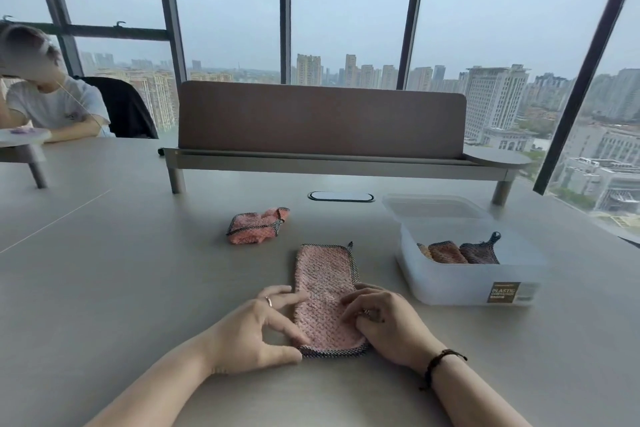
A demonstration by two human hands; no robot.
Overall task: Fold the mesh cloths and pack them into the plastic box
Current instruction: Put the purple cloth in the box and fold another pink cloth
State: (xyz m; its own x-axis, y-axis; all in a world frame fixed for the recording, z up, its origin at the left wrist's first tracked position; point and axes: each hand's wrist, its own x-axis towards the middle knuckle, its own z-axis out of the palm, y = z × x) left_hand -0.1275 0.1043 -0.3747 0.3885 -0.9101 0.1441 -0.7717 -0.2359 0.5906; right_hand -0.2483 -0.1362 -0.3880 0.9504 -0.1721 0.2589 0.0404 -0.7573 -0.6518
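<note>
A pink mesh cloth [325, 284] with a dark edge lies folded into a long strip on the grey table, straight in front of me. My left hand [263, 326] pinches its near left corner between thumb and forefinger, with the other fingers lying on the left edge. My right hand [388, 322] has its fingers curled on the near right edge and grips the cloth there. A second pink mesh cloth [258, 225] lies crumpled farther back on the left. The translucent plastic box [460, 282] stands open at the right, with several folded cloths [460, 253] upright inside.
The box's lid [433, 206] lies just behind it. A raised shelf with a brown divider panel [322, 118] crosses the table's far side, and a cable grommet [341, 197] sits below it. Another person [52, 104] sits at the far left beside a small stand [24, 139].
</note>
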